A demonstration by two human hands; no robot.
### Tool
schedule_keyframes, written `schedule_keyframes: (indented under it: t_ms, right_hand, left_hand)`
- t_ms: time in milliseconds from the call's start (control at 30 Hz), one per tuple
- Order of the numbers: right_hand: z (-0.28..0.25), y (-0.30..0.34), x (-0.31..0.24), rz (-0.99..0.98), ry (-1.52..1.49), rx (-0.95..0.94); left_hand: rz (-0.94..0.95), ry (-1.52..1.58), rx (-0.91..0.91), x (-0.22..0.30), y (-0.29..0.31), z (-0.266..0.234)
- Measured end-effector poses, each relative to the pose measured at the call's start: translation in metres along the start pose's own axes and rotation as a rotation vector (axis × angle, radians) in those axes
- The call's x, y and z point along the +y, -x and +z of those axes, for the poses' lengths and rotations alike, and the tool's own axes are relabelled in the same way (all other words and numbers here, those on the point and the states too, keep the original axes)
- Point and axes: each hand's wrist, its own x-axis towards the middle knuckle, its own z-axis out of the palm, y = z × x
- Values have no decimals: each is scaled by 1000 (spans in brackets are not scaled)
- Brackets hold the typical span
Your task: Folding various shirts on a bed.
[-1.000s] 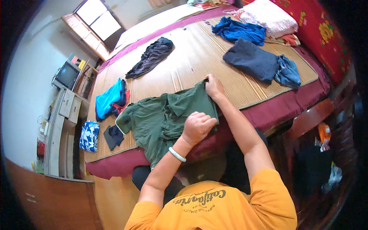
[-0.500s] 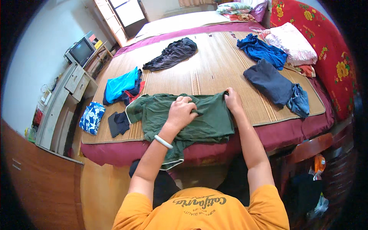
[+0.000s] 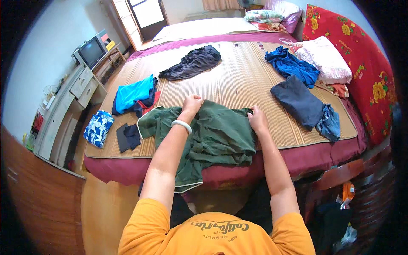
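A dark green garment with pale trim [image 3: 223, 136] lies spread at the bed's near edge, one trimmed part hanging over the side. My left hand [image 3: 192, 104] pinches its far edge near the middle, lifting the cloth a little. At the far right corner, my right hand [image 3: 257, 119] grips the same garment between thumb and fingers. Left of it lie a small dark folded cloth [image 3: 128, 137] and a blue-and-white patterned folded cloth [image 3: 99, 128]. Whether the green garment is a shirt or shorts I cannot tell.
A woven mat [image 3: 238, 80] covers the bed. On it are a bright blue folded garment [image 3: 134, 94], a crumpled black garment [image 3: 191, 63], a blue garment [image 3: 292, 66], dark folded trousers [image 3: 296, 100] and denim [image 3: 329, 123]. A desk [image 3: 63, 108] stands left; a red headboard [image 3: 352, 55] rises right.
My left hand has gone from resting on the garment to pinching its far edge, farther from me. The cloth there is raised. My right hand keeps its corner, slightly lower.
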Motion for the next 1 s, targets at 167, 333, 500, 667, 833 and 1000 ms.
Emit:
schedule_keyframes:
  t_ms: [167, 333, 500, 667, 833, 1000]
  right_hand:
    - [1, -3, 25, 81, -23, 15]
    - [0, -6, 12, 63, 2, 16]
    - [4, -6, 17, 17, 16, 73]
    - [0, -5, 17, -2, -34, 151]
    - [-2, -5, 31, -37, 78, 138]
    - [-25, 6, -9, -147, 207, 189]
  left_hand:
    - [235, -55, 152, 36, 85, -11]
    - [852, -240, -238, 60, 210, -45]
    - [998, -441, -243, 36, 228, -43]
    - [998, -285, -287, 32, 243, -46]
    - [937, -307, -404, 44, 251, -44]
    - [801, -321, -316, 61, 248, -42]
